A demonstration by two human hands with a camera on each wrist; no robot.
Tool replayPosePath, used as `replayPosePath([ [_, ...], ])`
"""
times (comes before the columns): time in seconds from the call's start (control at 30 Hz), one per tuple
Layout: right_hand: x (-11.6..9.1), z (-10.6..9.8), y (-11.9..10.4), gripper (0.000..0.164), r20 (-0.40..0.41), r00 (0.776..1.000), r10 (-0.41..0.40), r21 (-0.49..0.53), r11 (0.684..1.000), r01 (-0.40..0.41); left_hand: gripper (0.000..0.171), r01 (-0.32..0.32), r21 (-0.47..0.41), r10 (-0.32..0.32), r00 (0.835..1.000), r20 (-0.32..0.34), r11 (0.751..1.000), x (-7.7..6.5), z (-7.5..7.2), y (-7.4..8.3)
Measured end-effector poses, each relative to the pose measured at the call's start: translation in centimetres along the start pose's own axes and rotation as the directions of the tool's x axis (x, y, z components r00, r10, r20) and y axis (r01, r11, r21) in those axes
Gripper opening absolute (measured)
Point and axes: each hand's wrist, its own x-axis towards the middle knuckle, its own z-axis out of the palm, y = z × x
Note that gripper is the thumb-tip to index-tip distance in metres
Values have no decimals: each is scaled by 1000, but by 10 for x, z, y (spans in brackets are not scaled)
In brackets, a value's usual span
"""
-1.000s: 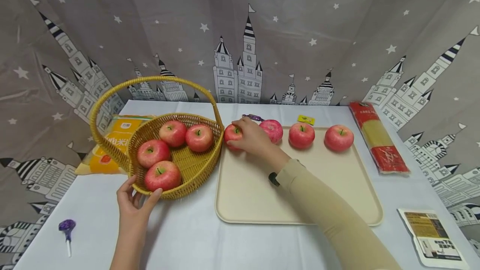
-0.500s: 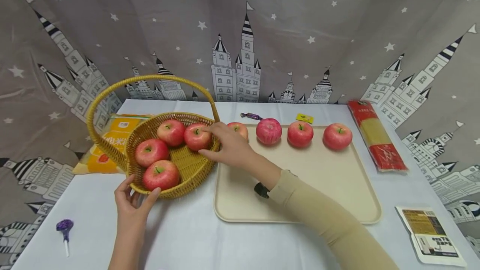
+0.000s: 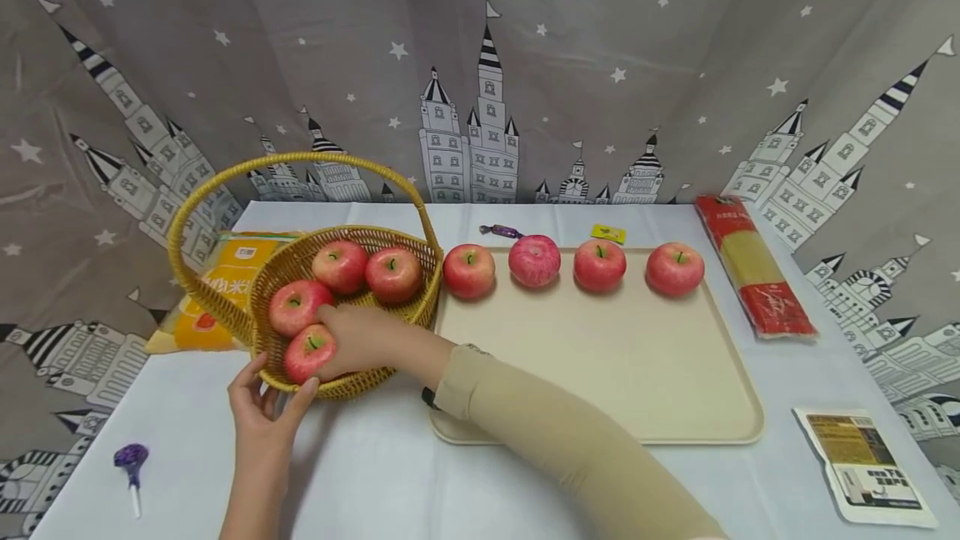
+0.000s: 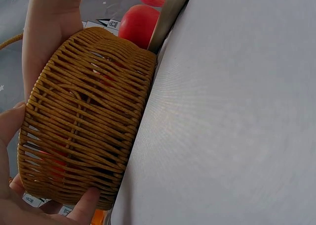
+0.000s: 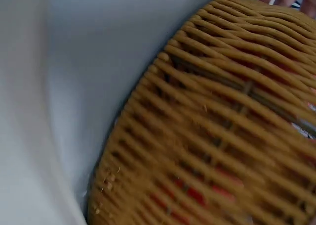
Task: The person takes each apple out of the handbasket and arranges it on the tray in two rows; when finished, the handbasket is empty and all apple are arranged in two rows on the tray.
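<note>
A yellow wicker basket (image 3: 390, 361) with a tall arched handle stands on the left of the table, several red apples inside. My left hand (image 3: 262, 419) holds its near rim, thumb and fingers spread along the weave; the left wrist view shows the fingers on the basket's side (image 4: 89, 121). Reaching over the rim, my right hand (image 3: 363, 340) grips the front apple (image 3: 307, 354), its fingers between that fruit and the apple behind (image 3: 296, 307). Part of the gripped apple is hidden by the hand. Mostly the basket's woven wall (image 5: 212, 121) fills the right wrist view.
Several apples stand in a row along the back of a beige tray (image 3: 600, 357), the leftmost apple (image 3: 469, 272) beside the basket. An orange bag (image 3: 206, 315) lies behind the basket. Around are a lollipop (image 3: 131, 461), wrapped candy (image 3: 501, 231), noodle pack (image 3: 753, 265) and white pouch (image 3: 866, 469).
My right hand has left the leftmost apple on the tray, passed left over the basket's rim, and come down onto the front apple inside. My left hand has stayed on the rim.
</note>
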Motion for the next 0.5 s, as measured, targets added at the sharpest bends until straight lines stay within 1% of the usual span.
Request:
replayPosePath([
  [0.13, 1, 3, -4, 65, -33, 999, 28, -6, 1000, -28, 72, -9, 5, 9, 1000, -8, 1000, -1, -1, -1],
  [0.2, -3, 0, -2, 68, -59, 998, 39, 12, 999, -38, 72, -14, 11, 14, 1000, -2, 1000, -2, -1, -1],
  [0.27, -10, -6, 1, 71, -101, 994, 46, 55, 998, -41, 72, -15, 18, 15, 1000, 1, 1000, -2, -1, -1],
  [0.37, -29, -23, 12, 73, -183, 982, 52, 162, 986, -22, 73, -19, 31, 19, 1000, 5, 999, -2, -1, 0],
  [0.43, -47, -37, 25, 73, -249, 967, 60, 260, 966, 7, 74, -21, 35, 21, 1000, 9, 999, -2, 0, 1],
  [0.5, -70, -53, 40, 76, -293, 951, 99, 324, 946, 2, 75, -19, 48, 19, 1000, 10, 999, -1, 0, 1],
])
